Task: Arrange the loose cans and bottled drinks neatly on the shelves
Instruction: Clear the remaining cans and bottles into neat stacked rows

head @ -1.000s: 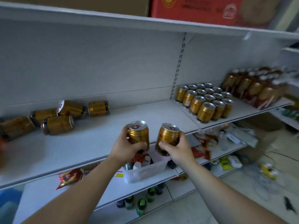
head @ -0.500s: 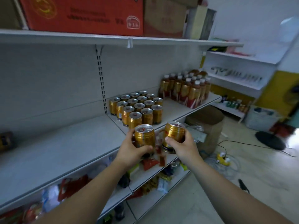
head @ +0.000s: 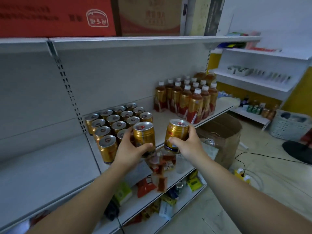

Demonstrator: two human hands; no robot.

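Your left hand point(head: 130, 150) and right hand point(head: 188, 145) each grip an upright gold metal can point(head: 143, 136), fingers curled round; set both down right of the gold can block point(head: 116, 122) on the white shelf point(head: 162, 120).

Observed: left hand point(head: 130, 149) and right hand point(head: 189, 146), both bare. Left forearm point(head: 76, 200), lower left of frame, and right forearm point(head: 244, 191), lower right, are uncovered to the frame edge. Finer detail is blurred.
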